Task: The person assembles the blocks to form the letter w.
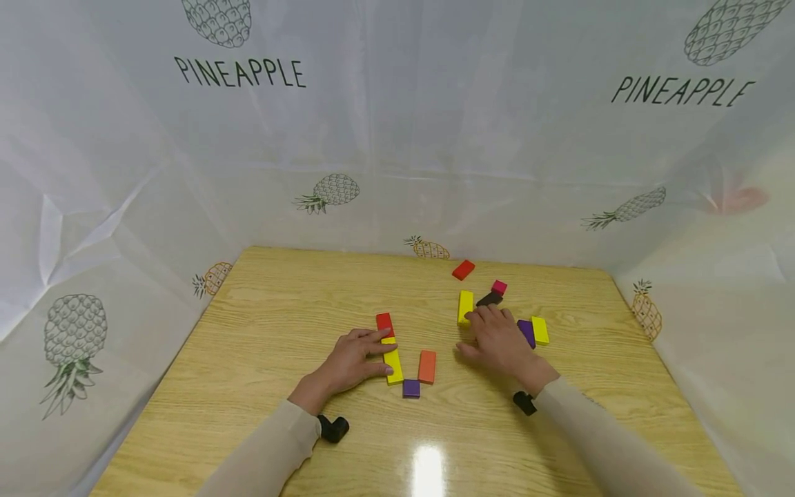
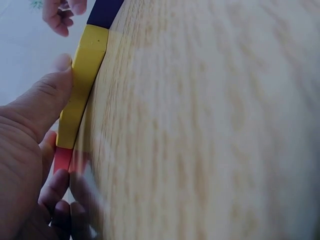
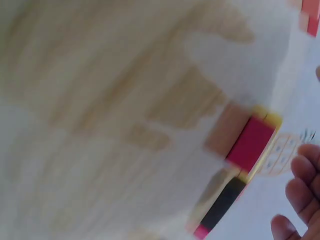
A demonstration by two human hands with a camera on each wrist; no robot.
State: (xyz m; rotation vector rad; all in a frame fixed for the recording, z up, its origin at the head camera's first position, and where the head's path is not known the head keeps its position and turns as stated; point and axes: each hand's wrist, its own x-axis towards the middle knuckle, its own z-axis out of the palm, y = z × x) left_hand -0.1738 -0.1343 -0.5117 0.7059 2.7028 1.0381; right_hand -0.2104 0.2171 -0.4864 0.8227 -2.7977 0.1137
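Observation:
My left hand (image 1: 350, 362) rests with extended fingers and thumb on a red block (image 1: 384, 323) and a yellow block (image 1: 393, 364), which lie end to end. In the left wrist view the thumb touches the side of the yellow block (image 2: 82, 82). A purple block (image 1: 411, 388) and an orange block (image 1: 426, 366) sit just right of them. Over to the right, my right hand (image 1: 499, 338) is above the table, nearest a black block (image 1: 490, 299) and a second yellow block (image 1: 465, 308). Its relaxed fingers (image 3: 304, 192) hold nothing visible in the right wrist view.
Beyond the right hand lie a pink block (image 1: 499, 287) and another red block (image 1: 463, 269). To its right are another purple block (image 1: 526, 332) and another yellow block (image 1: 540, 330). White pineapple-print sheeting (image 1: 385, 124) surrounds the wooden table (image 1: 298, 290).

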